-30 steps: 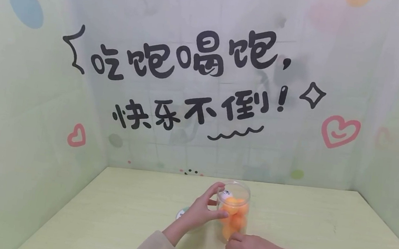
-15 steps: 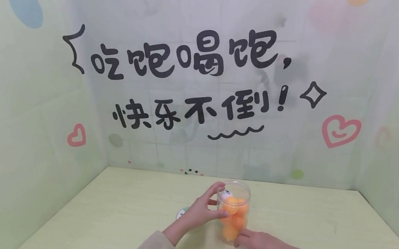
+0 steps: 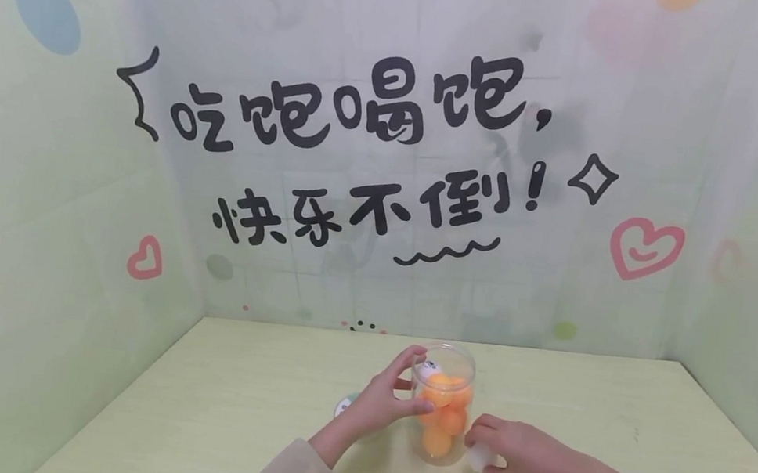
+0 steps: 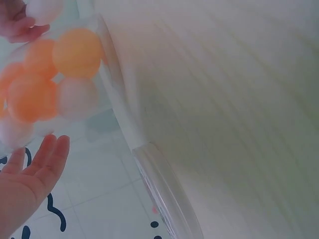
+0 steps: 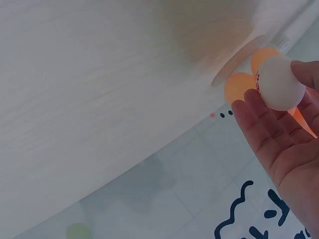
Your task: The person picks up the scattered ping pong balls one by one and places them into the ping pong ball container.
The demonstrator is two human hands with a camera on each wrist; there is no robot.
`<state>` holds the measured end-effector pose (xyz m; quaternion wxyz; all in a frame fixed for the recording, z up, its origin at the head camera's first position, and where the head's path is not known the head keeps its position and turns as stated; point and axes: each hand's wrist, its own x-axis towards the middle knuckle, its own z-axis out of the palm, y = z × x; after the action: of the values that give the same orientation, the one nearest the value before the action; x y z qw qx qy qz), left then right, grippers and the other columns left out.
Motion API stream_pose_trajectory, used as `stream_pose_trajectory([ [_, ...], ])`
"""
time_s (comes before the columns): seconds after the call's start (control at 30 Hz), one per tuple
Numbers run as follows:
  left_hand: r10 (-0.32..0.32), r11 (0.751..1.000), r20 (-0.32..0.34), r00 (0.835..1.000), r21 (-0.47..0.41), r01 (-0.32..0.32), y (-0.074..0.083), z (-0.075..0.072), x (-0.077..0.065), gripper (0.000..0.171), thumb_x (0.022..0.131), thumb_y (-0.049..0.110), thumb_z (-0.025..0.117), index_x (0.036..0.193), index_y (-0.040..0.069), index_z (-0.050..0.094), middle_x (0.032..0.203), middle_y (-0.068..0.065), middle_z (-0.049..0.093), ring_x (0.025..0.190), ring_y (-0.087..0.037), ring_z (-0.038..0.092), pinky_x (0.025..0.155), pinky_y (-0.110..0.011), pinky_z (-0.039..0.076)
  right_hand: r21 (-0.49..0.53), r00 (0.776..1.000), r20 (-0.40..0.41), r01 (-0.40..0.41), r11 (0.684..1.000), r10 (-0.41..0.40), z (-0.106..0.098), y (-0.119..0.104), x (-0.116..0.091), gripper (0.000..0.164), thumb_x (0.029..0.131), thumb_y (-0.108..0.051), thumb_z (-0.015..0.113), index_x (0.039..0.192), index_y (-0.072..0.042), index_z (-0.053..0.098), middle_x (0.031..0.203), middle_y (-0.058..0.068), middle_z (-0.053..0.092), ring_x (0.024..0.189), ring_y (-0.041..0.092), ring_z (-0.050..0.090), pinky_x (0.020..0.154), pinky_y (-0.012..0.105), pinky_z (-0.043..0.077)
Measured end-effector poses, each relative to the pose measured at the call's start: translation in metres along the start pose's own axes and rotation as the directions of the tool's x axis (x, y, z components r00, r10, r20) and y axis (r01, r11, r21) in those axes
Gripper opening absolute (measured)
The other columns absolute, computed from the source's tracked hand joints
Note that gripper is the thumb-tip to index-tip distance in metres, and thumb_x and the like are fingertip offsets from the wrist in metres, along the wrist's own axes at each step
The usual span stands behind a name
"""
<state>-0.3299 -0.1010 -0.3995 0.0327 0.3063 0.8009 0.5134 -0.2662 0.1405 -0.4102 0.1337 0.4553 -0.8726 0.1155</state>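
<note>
A clear plastic jar (image 3: pixel 435 452) stands upright and uncovered on the table, with orange and white ping-pong balls inside. My left hand (image 3: pixel 381 402) holds it from the left, thumb in front and fingers behind the wall. The left wrist view shows those fingertips (image 4: pixel 62 144) right at the jar's side. Close to the jar's lower right, my right hand (image 3: pixel 522 455) pinches a white ping-pong ball (image 3: pixel 483 458) between thumb and fingers. In the right wrist view, this white ball (image 5: pixel 281 82) has small red print and overlaps the orange balls in the jar.
Behind my left wrist lies a round green-and-white lid (image 3: pixel 346 404), partly hidden by the arm. The pale wooden table (image 3: pixel 248 378) ends at a printed backdrop (image 3: pixel 316 284), with side walls left and right.
My right hand has moved right and farther from me with the white ping-pong ball, from in front of the jar to beside it. The left hand and jar stay put.
</note>
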Motion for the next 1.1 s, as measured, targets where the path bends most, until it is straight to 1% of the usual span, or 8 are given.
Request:
stream_pose_trajectory([
  [0.13, 0.0, 1.0, 0.001, 1.0, 0.005, 0.0, 0.0, -0.001, 0.0, 0.074, 0.078, 0.029, 0.073, 0.139, 0.026, 0.032, 0.143, -0.007, 0.036, 0.113, -0.033, 0.049, 0.081, -0.043, 0.049, -0.001, 0.999, -0.005, -0.034, 0.999, 0.034, -0.007, 0.004, -0.002, 0.029, 0.072, -0.003, 0.07, 0.096, -0.013, 0.057, 0.094, -0.005, 0.054, 0.073, -0.001, 0.05, 0.061, 0.016, 0.046],
  [0.27, 0.004, 1.0, 0.004, 1.0, 0.013, -0.004, 0.0, -0.001, 0.0, 0.074, 0.078, 0.029, 0.073, 0.139, 0.025, 0.031, 0.144, -0.007, 0.036, 0.113, -0.033, 0.049, 0.081, -0.042, 0.05, -0.014, 0.999, -0.021, -0.047, 0.999, 0.047, -0.014, 0.009, -0.004, 0.029, 0.072, -0.002, 0.07, 0.096, -0.013, 0.057, 0.094, -0.005, 0.054, 0.073, -0.001, 0.05, 0.061, 0.016, 0.046],
  [0.43, -0.001, 1.0, 0.002, 1.0, 0.016, 0.001, 0.001, -0.001, 0.0, 0.074, 0.078, 0.03, 0.073, 0.139, 0.026, 0.031, 0.144, -0.007, 0.036, 0.113, -0.032, 0.049, 0.082, -0.044, 0.049, -0.056, 0.998, -0.065, -0.029, 0.998, 0.025, -0.023, 0.013, -0.005, 0.03, 0.07, -0.002, 0.07, 0.095, -0.012, 0.058, 0.092, -0.006, 0.054, 0.072, 0.0, 0.051, 0.059, 0.016, 0.045],
  [0.5, 0.0, 1.0, 0.002, 1.0, 0.017, 0.0, 0.001, -0.001, 0.0, 0.074, 0.078, 0.03, 0.073, 0.139, 0.025, 0.031, 0.144, -0.007, 0.036, 0.113, -0.033, 0.049, 0.082, -0.044, 0.049, -0.079, 0.997, -0.075, -0.031, 0.996, 0.025, -0.028, 0.013, -0.004, 0.03, 0.07, -0.002, 0.071, 0.094, -0.012, 0.058, 0.092, -0.006, 0.054, 0.071, 0.001, 0.051, 0.058, 0.016, 0.045],
  [0.73, 0.017, 0.999, 0.002, 1.0, 0.03, -0.017, 0.001, -0.001, -0.001, 0.072, 0.078, 0.028, 0.072, 0.138, 0.027, 0.032, 0.144, -0.008, 0.036, 0.112, -0.033, 0.05, 0.082, -0.045, 0.048, -0.103, 0.994, -0.054, -0.104, 0.989, 0.098, -0.049, 0.012, 0.002, 0.028, 0.072, -0.003, 0.071, 0.095, -0.011, 0.058, 0.091, -0.006, 0.053, 0.07, 0.003, 0.052, 0.059, 0.019, 0.047],
  [0.83, 0.011, 0.999, 0.0, 1.0, 0.032, -0.011, 0.001, -0.001, -0.001, 0.072, 0.078, 0.028, 0.072, 0.138, 0.028, 0.032, 0.144, -0.007, 0.036, 0.112, -0.033, 0.05, 0.082, -0.045, 0.048, -0.108, 0.991, -0.052, -0.125, 0.986, 0.12, -0.058, 0.013, 0.005, 0.028, 0.073, -0.003, 0.07, 0.096, -0.01, 0.058, 0.091, -0.005, 0.053, 0.07, 0.004, 0.052, 0.059, 0.02, 0.047],
  [0.97, -0.003, 1.0, -0.001, 1.0, 0.028, 0.003, 0.001, -0.001, -0.001, 0.072, 0.078, 0.029, 0.072, 0.138, 0.03, 0.031, 0.144, -0.005, 0.036, 0.113, -0.032, 0.049, 0.083, -0.045, 0.048, -0.134, 0.989, -0.049, -0.147, 0.98, 0.141, -0.07, 0.013, 0.008, 0.027, 0.073, -0.004, 0.07, 0.097, -0.009, 0.058, 0.092, -0.004, 0.053, 0.069, 0.005, 0.052, 0.059, 0.021, 0.048],
  [1.1, -0.001, 1.0, -0.002, 1.0, 0.024, 0.001, 0.001, -0.001, -0.001, 0.072, 0.078, 0.03, 0.072, 0.138, 0.03, 0.031, 0.144, -0.005, 0.035, 0.113, -0.032, 0.049, 0.083, -0.045, 0.048, -0.173, 0.987, -0.051, -0.156, 0.972, 0.149, -0.08, 0.012, 0.012, 0.027, 0.074, -0.005, 0.07, 0.097, -0.008, 0.059, 0.092, -0.002, 0.054, 0.068, 0.006, 0.052, 0.059, 0.022, 0.048],
])
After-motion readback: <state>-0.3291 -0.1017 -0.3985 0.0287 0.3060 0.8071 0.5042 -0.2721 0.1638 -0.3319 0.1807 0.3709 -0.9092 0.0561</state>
